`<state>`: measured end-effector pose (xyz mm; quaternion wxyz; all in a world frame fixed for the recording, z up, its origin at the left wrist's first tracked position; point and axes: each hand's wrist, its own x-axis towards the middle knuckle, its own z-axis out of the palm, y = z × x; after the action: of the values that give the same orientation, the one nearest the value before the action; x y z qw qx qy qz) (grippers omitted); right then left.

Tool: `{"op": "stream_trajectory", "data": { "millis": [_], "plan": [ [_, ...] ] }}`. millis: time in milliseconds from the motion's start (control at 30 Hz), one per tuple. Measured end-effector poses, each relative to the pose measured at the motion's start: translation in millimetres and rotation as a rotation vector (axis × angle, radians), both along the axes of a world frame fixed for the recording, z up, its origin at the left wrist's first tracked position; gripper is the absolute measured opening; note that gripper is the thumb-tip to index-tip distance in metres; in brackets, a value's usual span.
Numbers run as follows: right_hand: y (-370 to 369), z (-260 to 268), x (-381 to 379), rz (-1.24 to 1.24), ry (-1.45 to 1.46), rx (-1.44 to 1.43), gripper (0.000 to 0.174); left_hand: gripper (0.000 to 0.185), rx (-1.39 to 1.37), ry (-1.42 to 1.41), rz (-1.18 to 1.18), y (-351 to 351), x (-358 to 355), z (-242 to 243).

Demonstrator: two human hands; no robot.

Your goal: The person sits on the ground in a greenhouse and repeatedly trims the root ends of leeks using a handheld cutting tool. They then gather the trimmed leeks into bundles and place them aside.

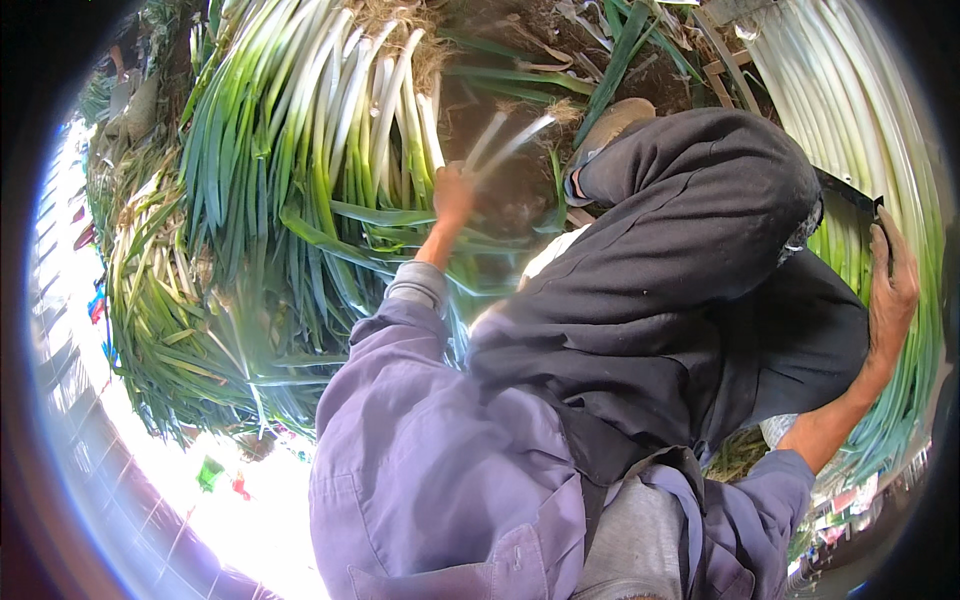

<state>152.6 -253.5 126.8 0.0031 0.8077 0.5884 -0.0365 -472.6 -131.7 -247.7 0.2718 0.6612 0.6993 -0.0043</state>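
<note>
My left hand (453, 196) is closed around two long scallion stalks (517, 142), their white root ends pointing up and right and slightly blurred. Just left of it lies a large pile of scallions (330, 112), white shafts and roots at the top, green leaves hanging down. At the far right my right hand (894, 262) has its fingers pointing up, the tips at the end of a dark flat blade (847, 187) beside my knee. How firmly it grips the blade cannot be made out. Behind that hand lies a second pile of cleaner scallions (832, 97).
My bent leg in dark trousers (660, 247) lies between both hands. A brown shoe (611, 131) rests on bare soil (517, 195), near loose green leaves (611, 71). A more withered scallion heap (161, 300) sits at the left, beside brightly lit ground.
</note>
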Motion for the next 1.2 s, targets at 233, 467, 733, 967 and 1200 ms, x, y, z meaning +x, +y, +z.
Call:
{"op": "stream_trajectory", "data": {
  "millis": [233,467,733,967,1200],
  "plan": [
    [-2,-2,1,0.001,0.027,-0.001,0.034,0.047,0.339,0.045,0.019,-6,30,15],
    [-5,-5,7,0.003,0.015,-0.019,0.035,0.061,0.236,0.247,0.354,49,-17,20],
    [-8,-4,5,-0.001,-0.007,-0.03,0.037,0.05,0.109,0.124,0.441,69,-26,4],
    [-11,-4,6,-0.002,0.071,-0.016,0.037,0.058,-0.084,0.011,0.35,10,-54,18],
    [-13,-5,8,0.005,0.088,-0.017,0.037,0.064,-0.191,0.158,0.311,1,-46,13]
  ]
}}
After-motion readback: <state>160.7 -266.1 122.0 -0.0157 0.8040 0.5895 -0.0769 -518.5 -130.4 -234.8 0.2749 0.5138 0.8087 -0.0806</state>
